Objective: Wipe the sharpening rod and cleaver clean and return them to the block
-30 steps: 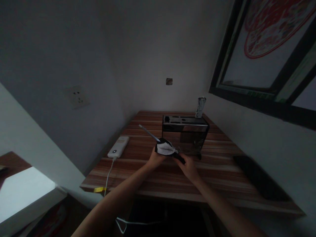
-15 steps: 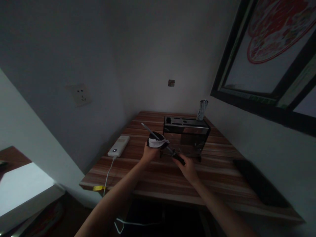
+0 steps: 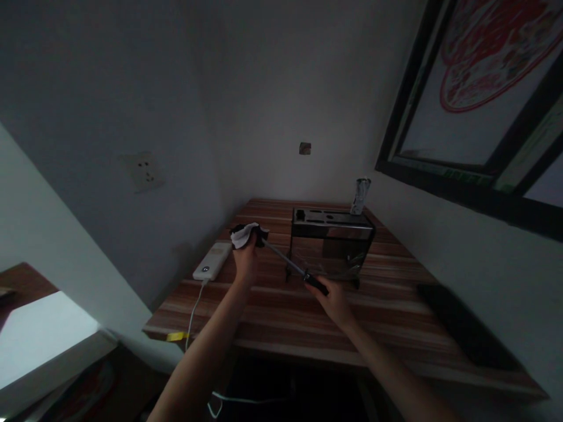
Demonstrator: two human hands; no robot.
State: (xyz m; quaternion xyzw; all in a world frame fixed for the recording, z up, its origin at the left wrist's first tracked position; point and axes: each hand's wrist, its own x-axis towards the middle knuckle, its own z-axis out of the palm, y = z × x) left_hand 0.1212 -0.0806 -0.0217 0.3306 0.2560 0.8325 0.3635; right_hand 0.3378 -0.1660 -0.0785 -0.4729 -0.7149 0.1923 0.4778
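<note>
My right hand [image 3: 333, 298] is closed around the black handle of a honing steel [image 3: 285, 257], whose thin grey rod points up and to the left. Around the rod's far end my left hand [image 3: 247, 253] grips a black and white cloth [image 3: 243, 235]; the tip is hidden in it. Just behind the rod stands a knife block [image 3: 333, 219] with a slotted dark top and see-through front. Upright on its right rear corner is a shiny silver object [image 3: 360, 195] that I cannot make out clearly.
The striped wooden table [image 3: 272, 328] sits in a wall corner. A white device [image 3: 212, 261] with a cable lies at left, near yellow tape [image 3: 176, 336] on the edge. A dark flat object [image 3: 464, 325] lies along the right wall, below a framed picture [image 3: 492, 70].
My left hand has slid the cloth left along the rod, from its middle to its far end, baring more metal. The right hand has stayed nearly still on the handle.
</note>
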